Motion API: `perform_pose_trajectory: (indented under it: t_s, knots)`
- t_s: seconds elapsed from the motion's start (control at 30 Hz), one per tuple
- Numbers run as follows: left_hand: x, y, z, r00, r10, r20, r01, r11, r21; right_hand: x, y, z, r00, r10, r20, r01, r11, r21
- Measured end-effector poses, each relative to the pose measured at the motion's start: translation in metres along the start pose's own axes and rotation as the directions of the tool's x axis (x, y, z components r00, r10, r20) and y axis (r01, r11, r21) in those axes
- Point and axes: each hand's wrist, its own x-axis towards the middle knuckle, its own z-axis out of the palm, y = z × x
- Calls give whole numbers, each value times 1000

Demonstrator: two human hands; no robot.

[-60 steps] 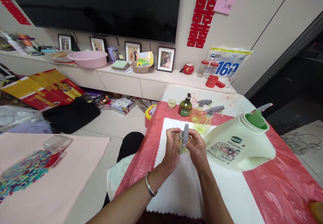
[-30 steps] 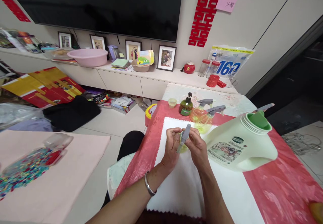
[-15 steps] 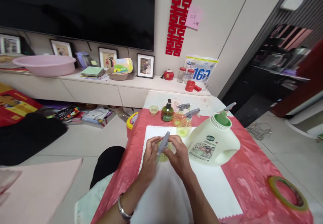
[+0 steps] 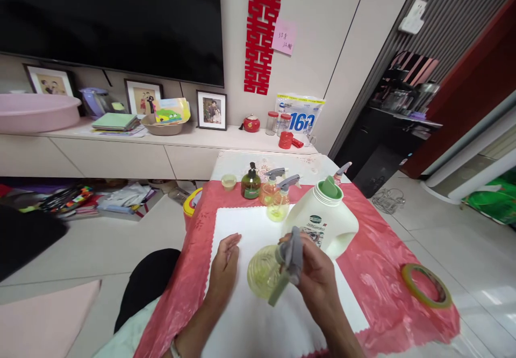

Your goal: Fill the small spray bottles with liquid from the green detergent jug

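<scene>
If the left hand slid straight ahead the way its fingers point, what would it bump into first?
The left hand lies flat on the white mat, fingers pointing up the table. Probably the dark green pump bottle comes first, though depth is hard to judge.

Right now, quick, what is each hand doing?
Left hand: open, resting flat on the white mat, holding nothing.
Right hand: closed around the grey trigger of the yellow spray bottle.

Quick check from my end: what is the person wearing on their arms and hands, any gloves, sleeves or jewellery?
No gloves or sleeves show: the left hand and right hand are bare, as are both forearms. A silvery metal bangle peeks in at the left wrist, mostly cut off by the frame edge.
</scene>
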Motion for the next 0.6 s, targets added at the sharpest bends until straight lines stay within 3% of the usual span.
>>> perform_pose_trajectory:
  t_s: [0.27, 0.43, 0.6]
  knots:
    - [0, 2, -1, 999, -20, 33, 19, 999, 37, -44, -32, -77, 965, 68, -254, -74, 997, -13]
    - [-1, 5, -1, 999, -35, 33, 33, 998, 54, -53, -43, -122, 856, -14, -517, -54, 992, -117]
    - [-3, 8, 0, 997, -55, 47, 51, 996, 79, -27, -45, -160, 748, -23, -663, -58, 993, -99]
